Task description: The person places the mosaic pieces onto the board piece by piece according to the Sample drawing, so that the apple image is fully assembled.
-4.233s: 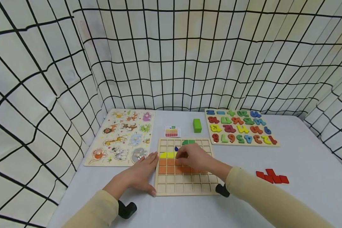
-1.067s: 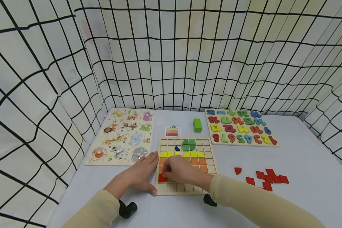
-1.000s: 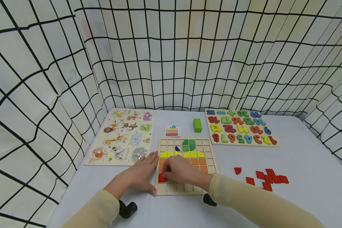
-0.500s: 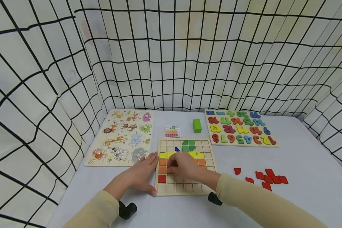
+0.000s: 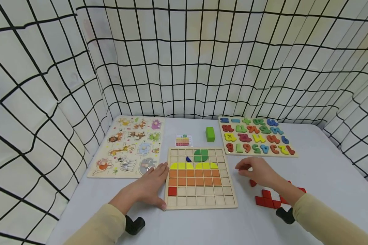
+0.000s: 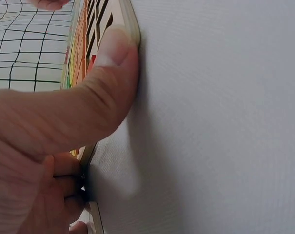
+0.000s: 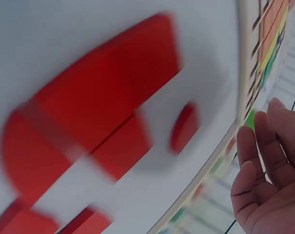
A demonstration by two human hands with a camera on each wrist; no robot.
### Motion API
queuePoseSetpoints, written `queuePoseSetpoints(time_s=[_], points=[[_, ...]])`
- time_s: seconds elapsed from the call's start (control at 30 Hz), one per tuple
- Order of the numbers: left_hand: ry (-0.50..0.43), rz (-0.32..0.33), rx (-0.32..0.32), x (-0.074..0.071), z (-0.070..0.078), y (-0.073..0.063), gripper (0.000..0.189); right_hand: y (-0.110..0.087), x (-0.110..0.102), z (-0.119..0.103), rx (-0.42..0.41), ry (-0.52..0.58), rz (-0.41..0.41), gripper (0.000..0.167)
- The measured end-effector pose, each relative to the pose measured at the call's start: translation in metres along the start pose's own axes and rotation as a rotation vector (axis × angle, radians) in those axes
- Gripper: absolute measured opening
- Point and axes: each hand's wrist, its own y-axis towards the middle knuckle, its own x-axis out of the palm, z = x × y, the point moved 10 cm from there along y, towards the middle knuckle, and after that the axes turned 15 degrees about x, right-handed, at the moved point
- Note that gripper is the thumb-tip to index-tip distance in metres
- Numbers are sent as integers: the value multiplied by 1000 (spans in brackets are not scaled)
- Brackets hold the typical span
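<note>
My left hand (image 5: 151,187) rests along the left edge of a wooden grid board (image 5: 202,201), its thumb on the near corner and its fingers fairly straight. On the board lie orange squares (image 5: 190,181) in two rows, yellow pieces (image 5: 178,166), green pieces (image 5: 201,156), a small dark blue piece (image 5: 188,159) and one red square (image 5: 172,191). Right of the board, my right hand (image 5: 259,172) hovers above the cloth. Its fingers are loosely bent with nothing between them, as the right wrist view shows. Loose red tiles (image 7: 113,92) lie beneath and beside it, blurred there.
Behind the grid board lie a small pattern card (image 5: 184,140) and an upright green block (image 5: 210,134). An animal puzzle board (image 5: 128,136) lies left, a number puzzle board (image 5: 260,139) at back right. Black netting (image 5: 178,68) before white cloth encloses the table.
My right hand has left the board and moved right over the loose red tiles. A red square now lies at the board's lower left. More red tiles lie loose at right. My left hand stays put.
</note>
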Motion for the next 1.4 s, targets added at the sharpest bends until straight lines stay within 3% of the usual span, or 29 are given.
queuePoseSetpoints(time_s=[0.2,0.6,1.0,1.27,1.4], points=[[-9,1,1,-2,0,-3,124,-12,-11,42,66,-34,-21,25],[-15,8,19,-3,3,-4,125,-33,-9,90,115,-85,-116,29],[-15,9,-3,-2,1,-2,124,-39,-4,93,88,-151,-78,22],[-21,7,-14,-2,1,-1,124,-45,-5,92,87,-30,-79,23],[-18,4,-11,-2,1,-1,124,-45,-9,81,56,-2,-57,22]])
